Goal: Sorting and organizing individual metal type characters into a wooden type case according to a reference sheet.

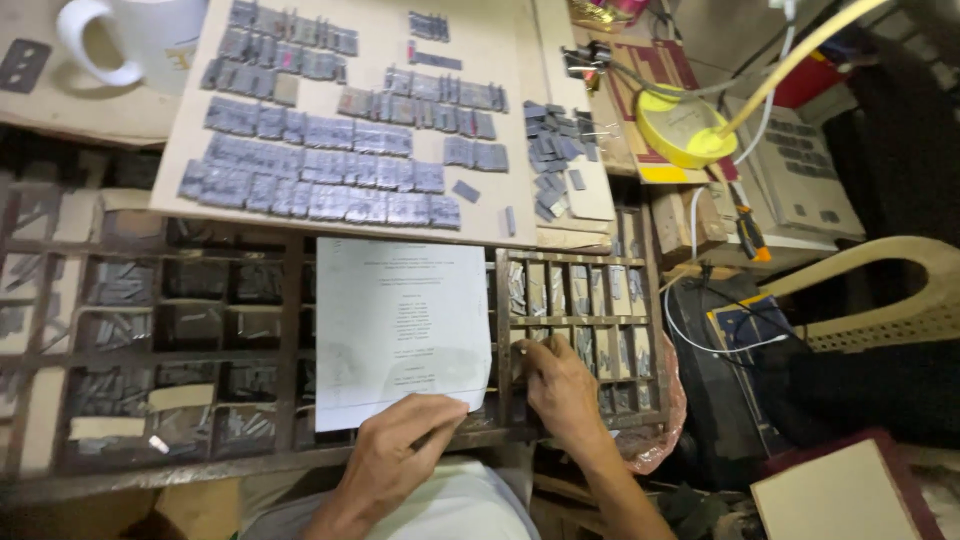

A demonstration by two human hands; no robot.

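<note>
A wooden type case [290, 330] with many small compartments of grey metal type lies in front of me. A white printed sheet [400, 320] rests on its middle. My left hand [395, 450] is at the sheet's lower edge, fingers curled around a thin stick-like tool whose tip pokes out under the paper. My right hand [560, 385] reaches into the small compartments at the case's right side, fingertips down among the type pieces [585, 345]. Whether it has picked up a piece is hidden.
A tan board [340, 200] behind the case carries several rows of set metal type, with loose pieces [555, 150] at its right. A white mug [130, 40] stands at far left. A yellow lamp base [685, 130], a desk phone [800, 180] and a plastic chair [880, 290] are at right.
</note>
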